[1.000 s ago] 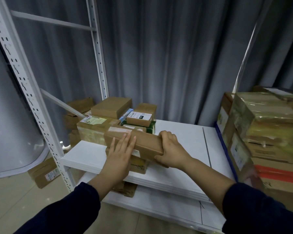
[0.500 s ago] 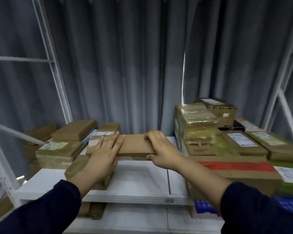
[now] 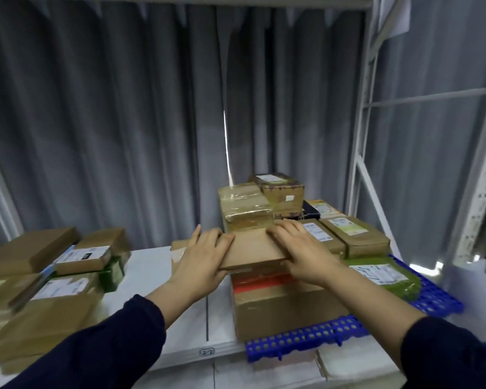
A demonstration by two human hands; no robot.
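Observation:
I hold a flat brown cardboard parcel (image 3: pixel 253 248) level between both hands. My left hand (image 3: pixel 202 256) grips its left end, fingers lying across the top and the thumb hidden beneath. My right hand (image 3: pixel 300 248) grips the right end the same way. The parcel is just over a large cardboard box with red tape (image 3: pixel 281 307); whether it touches the box I cannot tell. That box stands on a blue perforated pallet (image 3: pixel 306 336) on the white shelf (image 3: pixel 191 327).
Behind the parcel stands a film-wrapped box (image 3: pixel 244 206) with more labelled parcels stacked to its right, including a green one (image 3: pixel 385 276). Several brown parcels (image 3: pixel 40 304) crowd the shelf's left side. A white rack upright (image 3: pixel 483 178) rises at right, with grey curtain behind.
Both hands have carried the parcel to the right, from the left pile across the shelf to above the red-taped box. The view has swung right with them.

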